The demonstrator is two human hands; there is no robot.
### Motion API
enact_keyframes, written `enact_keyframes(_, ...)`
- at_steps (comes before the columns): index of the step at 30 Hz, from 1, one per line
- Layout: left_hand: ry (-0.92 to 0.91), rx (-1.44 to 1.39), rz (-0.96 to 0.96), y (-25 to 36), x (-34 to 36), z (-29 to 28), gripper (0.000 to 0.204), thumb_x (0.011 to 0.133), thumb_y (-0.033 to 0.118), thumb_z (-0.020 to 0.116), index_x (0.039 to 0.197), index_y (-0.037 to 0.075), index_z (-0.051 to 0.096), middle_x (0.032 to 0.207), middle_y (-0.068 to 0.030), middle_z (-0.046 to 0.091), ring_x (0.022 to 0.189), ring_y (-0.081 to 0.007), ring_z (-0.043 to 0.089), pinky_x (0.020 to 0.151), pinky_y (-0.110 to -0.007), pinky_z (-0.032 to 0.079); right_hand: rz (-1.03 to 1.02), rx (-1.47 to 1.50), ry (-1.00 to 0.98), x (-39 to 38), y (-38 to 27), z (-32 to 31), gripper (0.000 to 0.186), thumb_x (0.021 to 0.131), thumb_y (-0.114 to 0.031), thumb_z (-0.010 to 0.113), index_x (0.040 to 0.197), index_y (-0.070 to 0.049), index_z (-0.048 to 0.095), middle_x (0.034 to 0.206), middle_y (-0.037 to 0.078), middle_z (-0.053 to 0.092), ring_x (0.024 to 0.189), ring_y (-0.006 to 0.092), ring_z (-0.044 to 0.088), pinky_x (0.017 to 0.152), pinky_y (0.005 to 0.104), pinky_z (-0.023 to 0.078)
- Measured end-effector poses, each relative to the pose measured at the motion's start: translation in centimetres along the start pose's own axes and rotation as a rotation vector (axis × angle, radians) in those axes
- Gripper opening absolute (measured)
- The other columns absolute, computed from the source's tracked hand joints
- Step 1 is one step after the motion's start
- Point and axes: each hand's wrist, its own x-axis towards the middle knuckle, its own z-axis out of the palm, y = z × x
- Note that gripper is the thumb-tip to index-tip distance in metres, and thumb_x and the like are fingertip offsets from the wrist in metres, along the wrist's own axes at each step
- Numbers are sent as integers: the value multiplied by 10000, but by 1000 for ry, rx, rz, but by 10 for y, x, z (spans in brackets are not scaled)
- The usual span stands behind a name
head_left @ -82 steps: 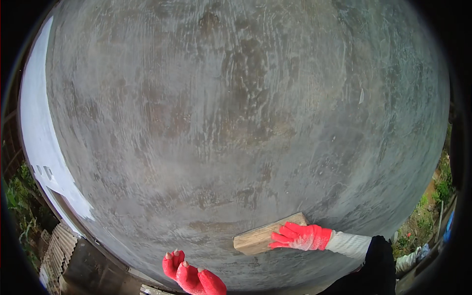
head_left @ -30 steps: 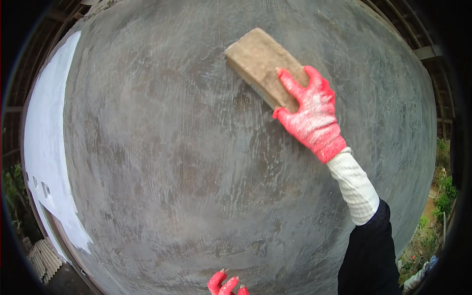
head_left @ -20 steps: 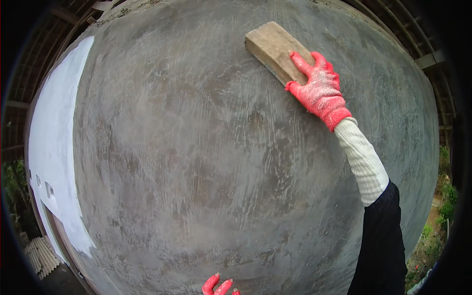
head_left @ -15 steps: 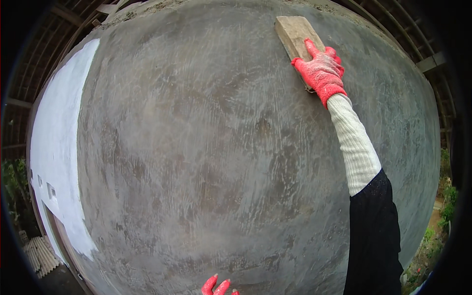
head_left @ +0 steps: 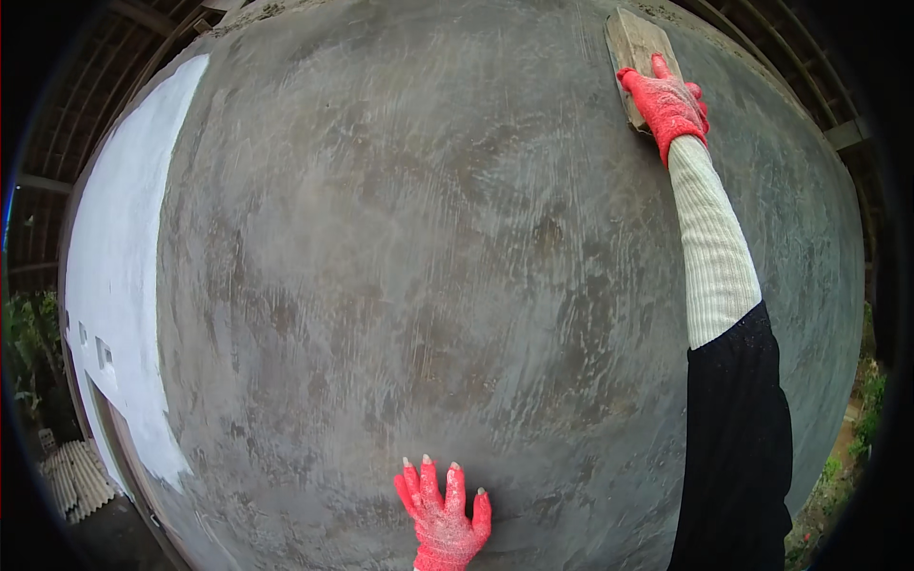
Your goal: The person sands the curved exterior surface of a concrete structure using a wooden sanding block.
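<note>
My right hand (head_left: 670,103), in a dusty red glove with a cream knit cuff, grips a wooden float (head_left: 636,40). The float is a worn rectangular board held high on the right, its face against the grey plastered wall (head_left: 409,266). Its grip is hidden beneath my fingers. Low in the middle, my left hand (head_left: 444,519) is spread in a matching red glove with bare fingertips. It is up against the wall, or very close to it, and holds nothing. Streaks and darker patches mark the plaster.
A white-painted strip (head_left: 119,257) borders the plaster on the left, with small square openings and a doorway (head_left: 119,438) below. Corrugated sheets (head_left: 81,481) lie at the lower left. Roof beams (head_left: 847,133) cross above, and greenery (head_left: 868,409) shows at the right edge.
My right hand has moved the float up and to the right across the wall. My left hand has risen further into view, fingers spread.
</note>
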Motion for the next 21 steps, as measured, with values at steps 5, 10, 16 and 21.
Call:
enact_keyframes(5,-145,171,-30,-5,4,12,603,826,262,632,1347,4,470,1493,-322,286,1403,-602,143,1097,-732,98,-617,-56,-144,-133,-83,23,715,772,-568,667,1433,-358,492,1472,160,393,1310,347,424,1082,476,339)
enact_keyframes(10,-156,136,-41,-2,4,11,585,841,274,612,1345,11,474,1505,-320,281,1406,-603,132,1102,-731,93,-959,-80,-234,-168,-103,11,698,783,-545,650,1426,-317,504,1479,171,401,1297,349,456,1060,452,381)
enact_keyframes(16,-120,124,-36,-4,3,22,568,848,335,616,1330,53,512,1496,-265,330,1396,-590,180,1098,-724,116,-263,-81,-73,-59,-29,-16,770,722,-505,633,1437,-255,497,1413,209,447,1302,372,453,1067,417,392)
enact_keyframes(21,-21,71,-7,-17,-5,19,687,855,255,627,1439,15,356,1534,-273,267,1423,-571,145,1106,-710,117,-799,40,-62,-165,16,-3,726,692,-375,796,1378,-318,565,1461,187,408,1293,390,446,1049,474,404)
